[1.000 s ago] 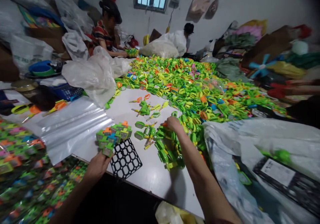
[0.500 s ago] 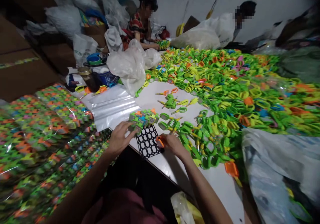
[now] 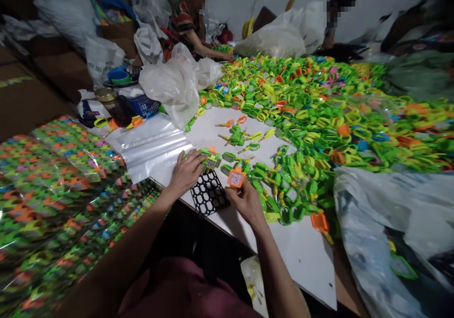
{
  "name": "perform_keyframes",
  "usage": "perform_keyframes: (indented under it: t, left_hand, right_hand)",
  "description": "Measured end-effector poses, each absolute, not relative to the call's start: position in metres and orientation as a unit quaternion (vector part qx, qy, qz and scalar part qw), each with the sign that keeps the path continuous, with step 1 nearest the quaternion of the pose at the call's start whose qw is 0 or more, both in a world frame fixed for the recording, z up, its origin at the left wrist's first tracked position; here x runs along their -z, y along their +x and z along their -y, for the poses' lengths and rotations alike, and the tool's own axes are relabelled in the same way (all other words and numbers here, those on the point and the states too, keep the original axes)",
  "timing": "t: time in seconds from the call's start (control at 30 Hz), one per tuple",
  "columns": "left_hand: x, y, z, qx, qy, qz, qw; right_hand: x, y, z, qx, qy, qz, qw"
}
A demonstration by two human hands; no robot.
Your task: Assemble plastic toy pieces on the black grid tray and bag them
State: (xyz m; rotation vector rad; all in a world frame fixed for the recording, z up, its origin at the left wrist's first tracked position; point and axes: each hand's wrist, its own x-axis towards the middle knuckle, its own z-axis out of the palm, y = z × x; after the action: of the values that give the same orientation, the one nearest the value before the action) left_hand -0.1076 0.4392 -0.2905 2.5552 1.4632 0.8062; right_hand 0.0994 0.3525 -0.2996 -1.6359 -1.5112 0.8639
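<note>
My right hand pinches an orange toy watch with a square patterned face, raised just past the right edge of a black plastic grid tray. The near part of the grid shows bare openings. At its far end sit toy watches, mostly green with grey faces, in a row partly covered by my left hand. The fingers of that hand are stretched out over the watches, back of the hand upward. More loose green and yellow toy watches lie on the white table to the right of my right hand.
A large heap of toy watches covers the far and right table. Clear plastic bags lie flat at left, near packed trays of watches. A jar and blue basket stand behind. Two people work opposite.
My right hand has lifted the orange toy watch up from the grid's right side, its face now toward me. My left hand has moved from the tray's left edge onto the watches. The view has shifted.
</note>
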Motion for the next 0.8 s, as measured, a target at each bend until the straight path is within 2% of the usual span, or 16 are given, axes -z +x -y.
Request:
perform_keyframes:
  t: [0.07, 0.13, 0.23, 0.3, 0.43, 0.57, 0.7, 0.8]
  left_hand:
    - [0.294, -0.107, -0.437, -0.281, 0.829, -0.481, 0.046]
    - [0.295, -0.108, -0.437, -0.29, 0.828, -0.477, 0.044]
    - [0.296, -0.109, -0.437, -0.3, 0.832, -0.465, 0.039]
    - [0.297, -0.11, -0.436, -0.305, 0.832, -0.461, 0.037]
    - [0.302, -0.115, -0.433, -0.306, 0.849, -0.43, 0.018]
    - [0.307, -0.12, -0.435, -0.309, 0.863, -0.398, -0.038]
    - [0.308, -0.122, -0.439, -0.303, 0.857, -0.415, -0.04]
    - [0.307, -0.123, -0.441, -0.31, 0.863, -0.398, -0.034]
  right_hand:
    - [0.311, 0.073, -0.365, -0.39, -0.585, 0.575, 0.418]
    - [0.33, 0.046, -0.374, -0.415, -0.578, 0.564, 0.42]
    - [0.356, 0.022, -0.381, -0.386, -0.6, 0.553, 0.431]
    - [0.363, 0.018, -0.383, -0.376, -0.606, 0.574, 0.403]
    - [0.354, 0.019, -0.388, -0.346, -0.607, 0.66, 0.276]
    - [0.337, 0.012, -0.396, -0.289, -0.607, 0.709, 0.212]
    - [0.318, 0.036, -0.398, -0.345, -0.572, 0.714, 0.21]
    - [0.305, 0.077, -0.402, -0.299, -0.629, 0.686, 0.212]
